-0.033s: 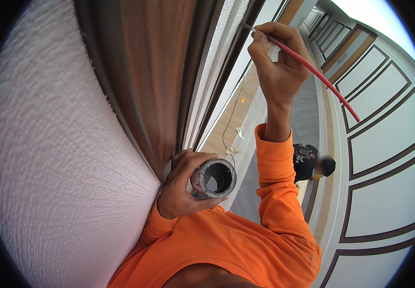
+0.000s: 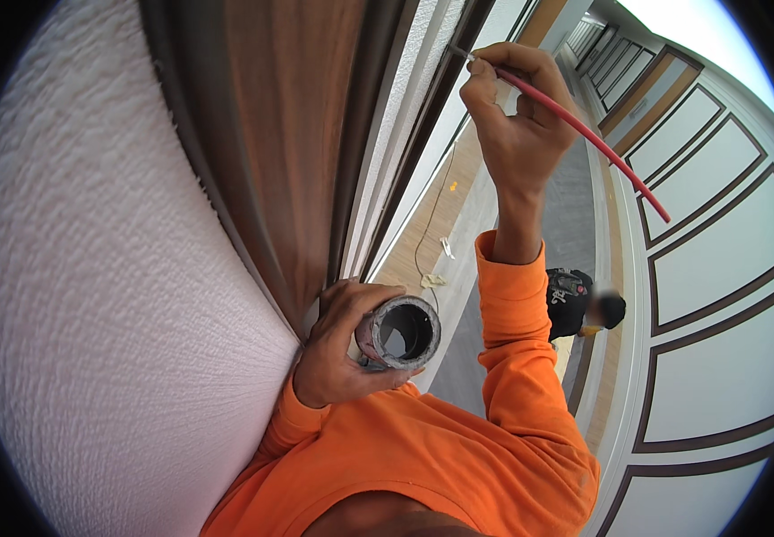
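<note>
In the head view, my right hand (image 2: 525, 121) pinches a thin brush with a long red handle (image 2: 602, 143) near its pale ferrule. Its tip is at the dark strip of the frame (image 2: 436, 98) beside a brown wood-grain panel (image 2: 279, 152). My left hand (image 2: 337, 358) grips a grey, crusted cylindrical container (image 2: 369, 327), its round opening upward, close to the lower part of the panel and the textured white wall. What is inside the container is hard to make out.
The textured wall (image 2: 109, 295) fills the left side. A co-worker in dark clothes (image 2: 568, 304) is low on the right, in a corridor with white framed panels (image 2: 709, 376). A thin cable (image 2: 418, 259) and small scraps (image 2: 447, 246) lie on the wood-coloured strip below.
My right hand and the red-handled brush have shifted very slightly left along the frame, with the handle's free end a little higher. My left hand is unchanged.
</note>
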Action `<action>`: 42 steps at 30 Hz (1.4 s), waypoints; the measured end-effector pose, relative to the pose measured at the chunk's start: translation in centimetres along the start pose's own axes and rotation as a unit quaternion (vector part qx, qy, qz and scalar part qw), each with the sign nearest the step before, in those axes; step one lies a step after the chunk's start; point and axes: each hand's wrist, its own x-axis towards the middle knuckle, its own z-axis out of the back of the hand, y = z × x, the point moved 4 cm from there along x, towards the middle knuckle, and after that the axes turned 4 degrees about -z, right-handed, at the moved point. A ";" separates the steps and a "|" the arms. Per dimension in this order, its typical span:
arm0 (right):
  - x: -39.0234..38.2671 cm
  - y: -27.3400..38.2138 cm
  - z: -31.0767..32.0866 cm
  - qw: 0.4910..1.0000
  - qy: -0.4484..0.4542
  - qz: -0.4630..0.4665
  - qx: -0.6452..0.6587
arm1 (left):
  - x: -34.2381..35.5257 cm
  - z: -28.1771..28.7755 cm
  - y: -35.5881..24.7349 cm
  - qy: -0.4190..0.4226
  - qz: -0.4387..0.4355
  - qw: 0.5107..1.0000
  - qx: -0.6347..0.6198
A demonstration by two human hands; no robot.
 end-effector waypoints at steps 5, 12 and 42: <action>-0.3 -0.2 -0.1 1.000 0.000 -0.030 0.001 | -0.1 0.0 0.3 0.001 -0.004 1.000 0.002; -1.0 -0.7 0.0 1.000 -0.018 -0.003 -0.006 | -0.4 -0.4 1.2 0.003 -0.013 1.000 0.002; -12.4 9.4 0.8 0.854 0.446 -0.227 0.141 | -2.1 1.4 4.4 -0.003 0.015 1.000 0.028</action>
